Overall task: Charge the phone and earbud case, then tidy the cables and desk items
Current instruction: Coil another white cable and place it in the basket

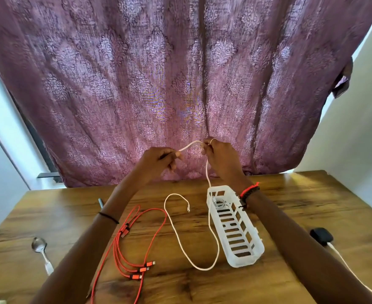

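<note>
Both hands are raised above the far side of the wooden desk (pixel 180 286), pinching a white cable (pixel 189 258). My left hand (pixel 158 160) grips one end of the cable's top span; my right hand (pixel 219 154) grips it a short way along. From my right hand the cable drops, loops across the desk and ends in a loose plug near the middle. A red multi-plug cable (pixel 123 244) lies spread out on the desk under my left forearm. A white slotted plastic basket (pixel 235 231) stands at the centre right, with a coiled white cable in its far end.
A black earbud case (pixel 321 236) sits at the right with a white cord running from it to the near right edge. A metal spoon (pixel 41 253) lies at the left. A dark pen pokes out behind my left forearm. A purple curtain (pixel 180 84) hangs behind the desk.
</note>
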